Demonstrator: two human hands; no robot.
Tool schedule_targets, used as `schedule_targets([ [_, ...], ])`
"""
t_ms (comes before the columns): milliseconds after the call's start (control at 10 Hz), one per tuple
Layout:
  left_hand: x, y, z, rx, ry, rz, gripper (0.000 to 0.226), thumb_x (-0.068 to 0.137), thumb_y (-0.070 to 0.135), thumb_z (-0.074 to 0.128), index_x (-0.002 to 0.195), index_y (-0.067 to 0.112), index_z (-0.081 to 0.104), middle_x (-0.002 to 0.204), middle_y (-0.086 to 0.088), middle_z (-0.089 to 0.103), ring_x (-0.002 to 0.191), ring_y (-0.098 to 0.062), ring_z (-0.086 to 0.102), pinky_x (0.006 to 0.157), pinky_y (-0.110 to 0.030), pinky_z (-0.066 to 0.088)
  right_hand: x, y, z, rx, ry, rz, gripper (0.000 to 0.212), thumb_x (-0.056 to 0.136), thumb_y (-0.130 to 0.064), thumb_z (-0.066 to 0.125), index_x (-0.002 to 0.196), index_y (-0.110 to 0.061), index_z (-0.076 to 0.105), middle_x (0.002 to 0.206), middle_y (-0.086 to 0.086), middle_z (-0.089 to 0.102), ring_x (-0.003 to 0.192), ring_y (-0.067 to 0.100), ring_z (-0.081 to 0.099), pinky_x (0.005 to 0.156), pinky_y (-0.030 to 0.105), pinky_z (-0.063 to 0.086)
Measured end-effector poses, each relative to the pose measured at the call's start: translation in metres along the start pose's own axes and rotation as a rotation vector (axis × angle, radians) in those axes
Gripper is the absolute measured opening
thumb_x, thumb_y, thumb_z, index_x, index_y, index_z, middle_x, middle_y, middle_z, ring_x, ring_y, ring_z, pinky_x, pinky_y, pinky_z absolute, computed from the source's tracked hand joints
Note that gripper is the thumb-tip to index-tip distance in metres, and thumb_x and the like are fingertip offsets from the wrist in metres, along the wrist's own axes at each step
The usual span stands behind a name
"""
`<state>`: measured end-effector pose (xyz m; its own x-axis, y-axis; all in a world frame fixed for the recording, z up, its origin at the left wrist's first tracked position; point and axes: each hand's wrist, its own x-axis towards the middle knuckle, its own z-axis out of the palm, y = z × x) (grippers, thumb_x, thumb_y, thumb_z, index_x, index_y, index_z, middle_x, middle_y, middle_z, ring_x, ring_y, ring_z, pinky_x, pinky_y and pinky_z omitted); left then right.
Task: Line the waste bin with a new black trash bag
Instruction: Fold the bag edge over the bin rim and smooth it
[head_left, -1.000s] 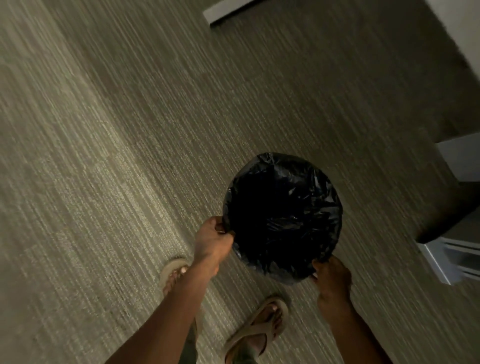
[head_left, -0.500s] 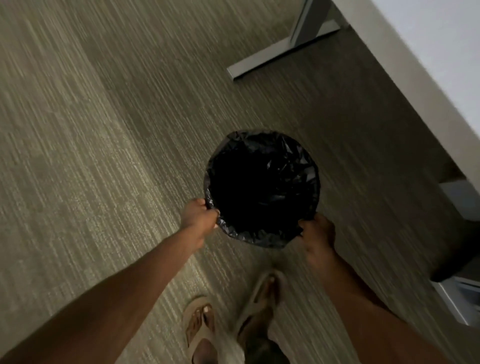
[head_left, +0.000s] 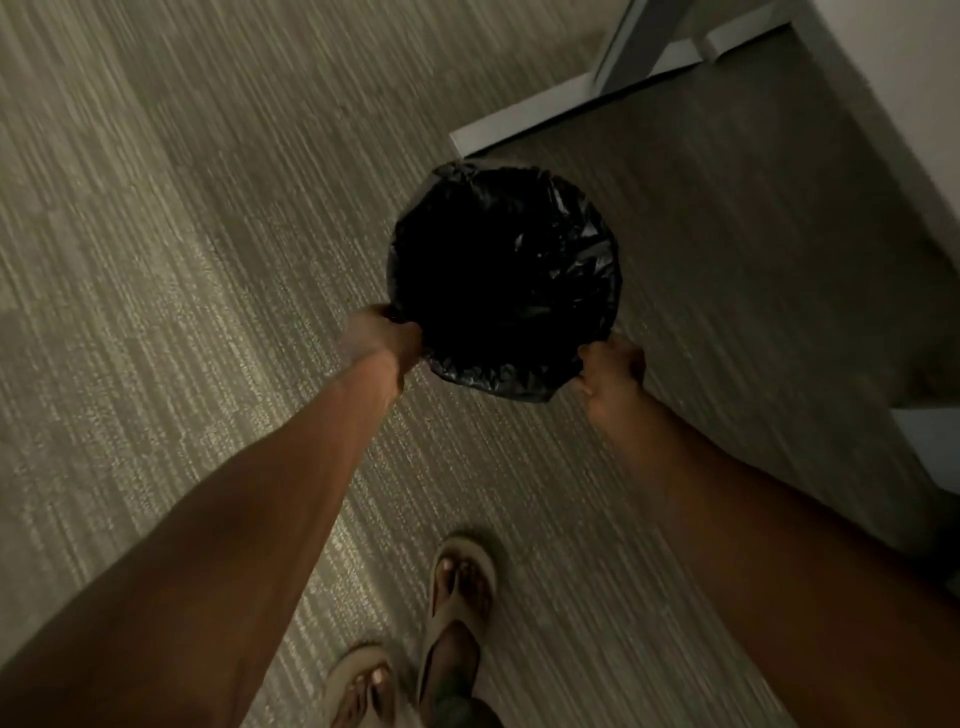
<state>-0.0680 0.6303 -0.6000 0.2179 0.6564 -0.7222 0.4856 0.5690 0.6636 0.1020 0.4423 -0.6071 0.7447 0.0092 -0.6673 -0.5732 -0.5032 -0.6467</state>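
Note:
A round waste bin (head_left: 506, 382) is seen from above, with a crinkled black trash bag (head_left: 571, 244) lining its inside and folded over its rim. The bin's own walls are hidden under the plastic. My left hand (head_left: 379, 340) grips the rim on the near left side. My right hand (head_left: 613, 366) grips the rim on the near right side. Both arms are stretched out, holding the bin in front of me over the carpet.
Grey-beige carpet (head_left: 182, 312) covers the floor. A white desk foot (head_left: 582, 104) lies just beyond the bin, with the white desk top (head_left: 893, 78) at the upper right. My sandalled feet (head_left: 457, 592) are at the bottom centre. Another pale object (head_left: 930, 441) sits at the right edge.
The bin, held in both hands, has moved forward towards the desk foot. My arms have stretched out further, and the desk has come more into view.

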Motion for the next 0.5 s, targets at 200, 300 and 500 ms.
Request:
schedule_targets([
  [200, 0.002, -0.003, 0.007, 0.111, -0.003, 0.04, 0.035, 0.078, 0.014, 0.076, 0.113, 0.014, 0.074, 0.098, -0.003, 0.078, 0.091, -0.021, 0.074, 0.063, -0.02, 0.055, 0.012, 0.002, 0.007, -0.007, -0.014, -0.013, 0.034, 0.092, -0.001, 0.053, 0.12, -0.009, 0.072, 0.112, 0.015, 0.074, 0.09, 0.028, 0.071, 0.063, 0.031, 0.056],
  [300, 0.0, -0.003, 0.004, 0.118, -0.038, 0.067, 0.031, 0.082, 0.015, 0.075, 0.113, 0.015, 0.073, 0.099, -0.001, 0.078, 0.097, -0.023, 0.074, 0.072, -0.023, 0.056, 0.006, 0.002, 0.003, 0.019, -0.051, -0.02, 0.033, 0.096, -0.008, 0.057, 0.126, -0.014, 0.07, 0.119, 0.011, 0.073, 0.104, 0.03, 0.071, 0.086, 0.045, 0.062],
  [500, -0.035, -0.004, 0.001, 0.483, 0.127, 0.153, 0.08, 0.097, 0.051, 0.059, 0.158, 0.007, 0.031, 0.158, -0.022, 0.039, 0.144, -0.041, 0.041, 0.114, -0.048, 0.04, -0.027, 0.01, -0.007, -0.265, 0.136, -0.15, 0.075, 0.1, -0.066, 0.042, 0.154, -0.013, 0.046, 0.15, 0.018, 0.054, 0.131, 0.037, 0.057, 0.092, 0.037, 0.046],
])
